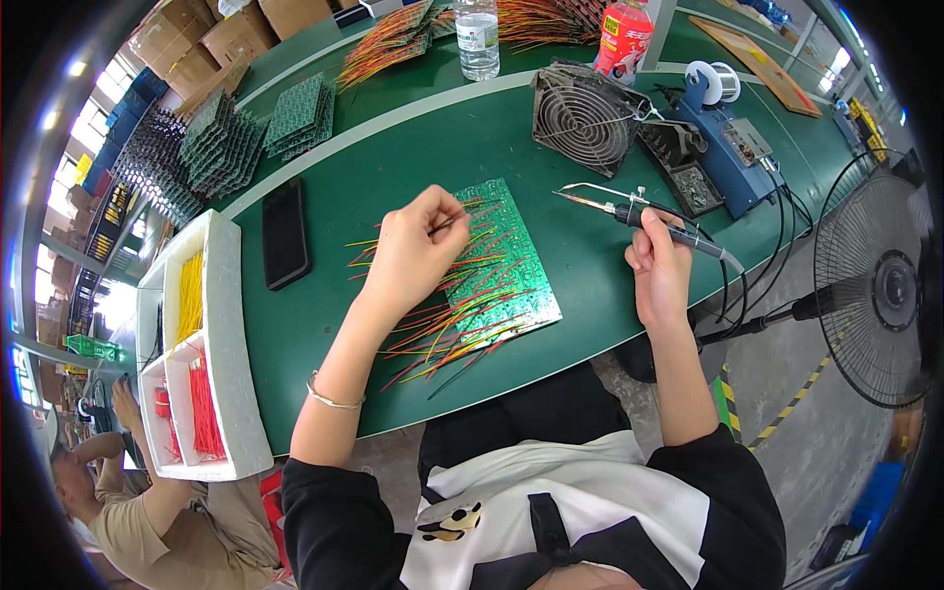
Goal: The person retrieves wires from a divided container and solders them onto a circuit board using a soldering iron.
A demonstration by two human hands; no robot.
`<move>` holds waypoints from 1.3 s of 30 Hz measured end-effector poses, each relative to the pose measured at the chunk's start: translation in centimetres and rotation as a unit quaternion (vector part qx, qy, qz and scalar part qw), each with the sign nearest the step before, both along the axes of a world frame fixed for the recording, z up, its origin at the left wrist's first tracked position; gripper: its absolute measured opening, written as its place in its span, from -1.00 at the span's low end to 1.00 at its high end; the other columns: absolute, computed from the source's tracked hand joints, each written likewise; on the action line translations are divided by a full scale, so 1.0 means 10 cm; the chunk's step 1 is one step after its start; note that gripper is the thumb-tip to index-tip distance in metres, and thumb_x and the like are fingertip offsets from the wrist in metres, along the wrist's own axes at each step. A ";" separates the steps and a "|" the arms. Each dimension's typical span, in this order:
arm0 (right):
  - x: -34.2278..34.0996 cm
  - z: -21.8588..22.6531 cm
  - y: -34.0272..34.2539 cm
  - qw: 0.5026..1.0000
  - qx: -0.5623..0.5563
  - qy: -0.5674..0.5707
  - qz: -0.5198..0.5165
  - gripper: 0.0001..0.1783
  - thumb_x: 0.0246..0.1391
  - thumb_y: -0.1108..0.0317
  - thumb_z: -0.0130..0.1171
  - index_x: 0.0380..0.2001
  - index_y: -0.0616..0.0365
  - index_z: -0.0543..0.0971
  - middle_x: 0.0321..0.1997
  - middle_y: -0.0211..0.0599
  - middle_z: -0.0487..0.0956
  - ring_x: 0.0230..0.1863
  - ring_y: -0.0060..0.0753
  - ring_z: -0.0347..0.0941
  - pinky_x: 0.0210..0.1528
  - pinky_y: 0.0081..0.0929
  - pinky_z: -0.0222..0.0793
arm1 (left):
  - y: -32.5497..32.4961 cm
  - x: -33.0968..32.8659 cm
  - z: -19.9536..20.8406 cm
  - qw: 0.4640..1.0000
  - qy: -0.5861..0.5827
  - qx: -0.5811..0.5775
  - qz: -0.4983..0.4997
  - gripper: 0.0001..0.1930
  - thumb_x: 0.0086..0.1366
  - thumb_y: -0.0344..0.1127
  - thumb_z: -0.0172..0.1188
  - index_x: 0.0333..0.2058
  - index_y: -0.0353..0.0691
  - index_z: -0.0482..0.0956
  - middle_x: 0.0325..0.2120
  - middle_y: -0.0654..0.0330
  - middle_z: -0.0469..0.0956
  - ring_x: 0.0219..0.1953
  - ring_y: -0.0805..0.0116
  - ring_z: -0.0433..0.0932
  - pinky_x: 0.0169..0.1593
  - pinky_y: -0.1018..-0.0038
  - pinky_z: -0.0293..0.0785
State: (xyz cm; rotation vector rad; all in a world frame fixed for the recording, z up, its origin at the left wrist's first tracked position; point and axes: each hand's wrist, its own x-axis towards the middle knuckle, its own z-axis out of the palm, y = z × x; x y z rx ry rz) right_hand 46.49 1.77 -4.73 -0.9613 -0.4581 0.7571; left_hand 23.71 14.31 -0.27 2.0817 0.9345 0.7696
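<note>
On the green table in front of me lies a green circuit board panel (526,270), with many red, yellow and black wires (447,315) sticking out across its left side. Over the panel's upper left part, my left hand (418,241) is closed in a pinch on what looks like a thin black wire (439,229). My right hand (661,267) grips a soldering iron (629,213) right of the panel. A thin bent metal tube runs along the iron towards its tip, which points left and is apart from the board.
A white foam box (251,433) of yellow and red wires and a black phone (285,234) lie left. Behind are a small fan (587,120), bottles (478,44) and stacked boards (211,147). Right are a blue soldering station (723,147) and standing fan (875,295). Another person sits lower left.
</note>
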 end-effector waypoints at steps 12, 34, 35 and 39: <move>-0.17 0.08 0.03 0.999 -0.018 -0.041 0.019 -0.84 0.03 0.41 0.14 -0.30 0.17 0.43 -0.64 -0.54 0.28 -0.69 -0.78 0.07 -0.63 -0.71 0.02 | -0.16 0.11 -0.16 0.986 -0.002 0.166 0.023 -0.93 0.04 -0.45 0.18 -0.50 -0.28 0.48 -0.75 0.20 0.40 -0.75 0.45 0.28 -0.60 0.57 0.23; -0.33 -0.01 -0.04 0.996 -0.027 -0.076 0.048 -0.85 0.03 0.40 0.14 -0.39 0.17 0.39 -0.67 -0.50 0.31 -0.72 -0.76 0.16 -0.67 -0.71 0.13 | -0.07 0.08 -0.35 0.990 0.024 0.138 -0.025 -0.92 -0.01 -0.52 0.19 -0.57 -0.36 0.46 -0.76 0.23 0.41 -0.75 0.63 0.25 -0.63 0.67 0.23; -0.32 -0.02 -0.04 0.996 -0.018 -0.072 0.051 -0.86 0.03 0.41 0.14 -0.39 0.17 0.39 -0.66 -0.50 0.32 -0.71 -0.77 0.17 -0.66 -0.71 0.14 | -0.07 0.08 -0.34 0.991 0.026 0.130 -0.020 -0.91 -0.02 -0.47 0.19 -0.58 -0.32 0.45 -0.76 0.17 0.41 -0.74 0.44 0.32 -0.62 0.56 0.27; -0.32 -0.03 -0.04 0.996 -0.008 -0.069 0.056 -0.87 0.03 0.43 0.13 -0.39 0.17 0.39 -0.64 -0.49 0.34 -0.69 -0.78 0.19 -0.67 -0.71 0.15 | -0.08 0.08 -0.34 0.993 0.029 0.118 -0.013 -0.90 -0.02 -0.42 0.19 -0.60 -0.27 0.45 -0.77 0.11 0.40 -0.74 0.25 0.39 -0.61 0.43 0.30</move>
